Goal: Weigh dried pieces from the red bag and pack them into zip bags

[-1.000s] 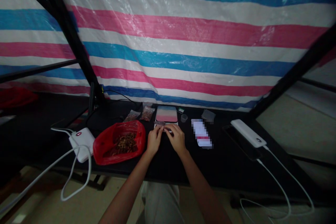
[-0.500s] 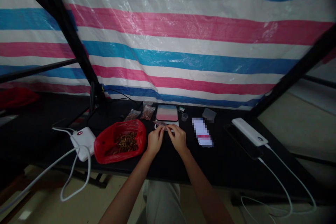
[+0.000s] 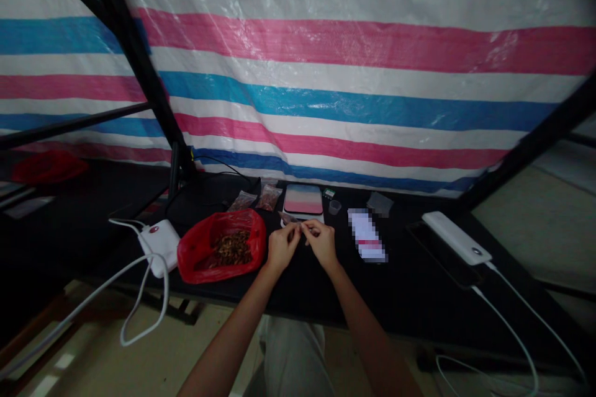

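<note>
My left hand [image 3: 281,247] and my right hand [image 3: 320,240] meet over the black table [image 3: 400,298], fingers pinched together on a small clear packet [image 3: 298,231] between them. The packet is tiny and dim, so its contents are unclear. Just behind the hands sits a small flat scale [image 3: 303,201] with a shiny top. To the left of my left hand lies an open red plastic bag [image 3: 221,248] holding brown dried pieces. Two small clear filled packets [image 3: 257,200] lie behind the red bag.
A white power bank [image 3: 159,243] with a looping white cable lies at the left. Another white power bank [image 3: 456,245] lies on a dark phone at the right. A blurred card [image 3: 367,242], a small cup [image 3: 334,206] and a striped tarp [image 3: 326,62] stand behind.
Both hands have lifted slightly off the table and drawn closer, fingertips now pinched together. The camera view has shifted a little to the left.
</note>
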Action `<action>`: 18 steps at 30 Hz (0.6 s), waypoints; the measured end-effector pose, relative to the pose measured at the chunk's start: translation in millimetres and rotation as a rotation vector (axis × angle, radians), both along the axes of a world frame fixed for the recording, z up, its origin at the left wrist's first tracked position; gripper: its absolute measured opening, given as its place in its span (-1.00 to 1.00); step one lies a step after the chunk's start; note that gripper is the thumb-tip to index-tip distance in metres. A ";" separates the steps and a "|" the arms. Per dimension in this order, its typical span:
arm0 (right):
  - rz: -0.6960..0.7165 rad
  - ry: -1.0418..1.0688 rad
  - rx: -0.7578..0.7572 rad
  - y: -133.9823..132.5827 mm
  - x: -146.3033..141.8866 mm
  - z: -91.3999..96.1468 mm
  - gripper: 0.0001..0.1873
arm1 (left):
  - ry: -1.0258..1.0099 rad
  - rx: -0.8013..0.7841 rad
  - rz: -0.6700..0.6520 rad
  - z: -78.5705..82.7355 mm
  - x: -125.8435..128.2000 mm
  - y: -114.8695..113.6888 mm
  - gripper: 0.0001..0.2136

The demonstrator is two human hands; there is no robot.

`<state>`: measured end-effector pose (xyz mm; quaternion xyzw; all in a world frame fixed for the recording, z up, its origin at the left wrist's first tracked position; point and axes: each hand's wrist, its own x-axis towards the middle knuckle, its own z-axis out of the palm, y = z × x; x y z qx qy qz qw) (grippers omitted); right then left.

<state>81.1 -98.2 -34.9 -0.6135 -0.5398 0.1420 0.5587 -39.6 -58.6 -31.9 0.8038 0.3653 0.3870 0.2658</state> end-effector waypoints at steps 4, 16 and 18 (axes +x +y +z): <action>0.064 -0.005 -0.015 -0.4 -0.6 -0.5 -0.81 | 0.021 -0.004 0.080 0.2 -0.8 -0.7 -0.75; 0.114 0.130 -0.026 3.2 0.1 0.7 -0.82 | 0.170 0.072 0.050 -2.5 -1.2 0.2 -0.73; 0.101 0.103 -0.003 3.5 -0.1 0.6 -0.83 | 0.238 0.099 0.086 -2.8 -0.6 -0.3 -0.73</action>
